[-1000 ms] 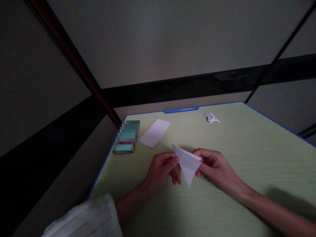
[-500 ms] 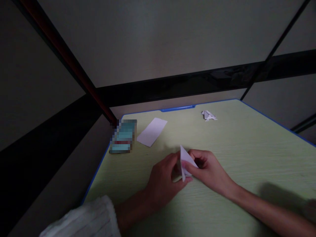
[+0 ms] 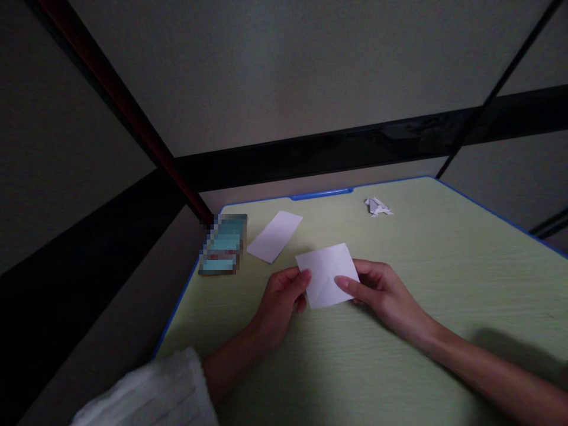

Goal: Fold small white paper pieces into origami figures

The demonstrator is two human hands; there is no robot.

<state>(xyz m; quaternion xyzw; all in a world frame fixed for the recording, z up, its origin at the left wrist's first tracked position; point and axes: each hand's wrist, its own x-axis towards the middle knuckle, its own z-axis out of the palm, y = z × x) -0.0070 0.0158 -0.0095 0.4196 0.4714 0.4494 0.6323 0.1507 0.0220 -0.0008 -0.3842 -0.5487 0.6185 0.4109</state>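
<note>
A white square of paper (image 3: 327,273) is held just above the pale green table (image 3: 444,284) near its middle. My left hand (image 3: 281,300) pinches the paper's left edge, fingers closed on it. On the paper's right side my right hand (image 3: 381,290) grips it, thumb lying across the front face. The sheet looks flat and opened out, tilted slightly.
A white paper strip (image 3: 275,236) lies behind my left hand. A blurred teal rectangular object (image 3: 222,244) sits at the table's far left corner. A small folded paper figure (image 3: 377,206) rests near the far edge. The table has a blue rim (image 3: 322,193); walls stand close behind.
The paper was a folded triangle one second ago, then a narrow upright fold; now it is opened into a flat square held between both hands.
</note>
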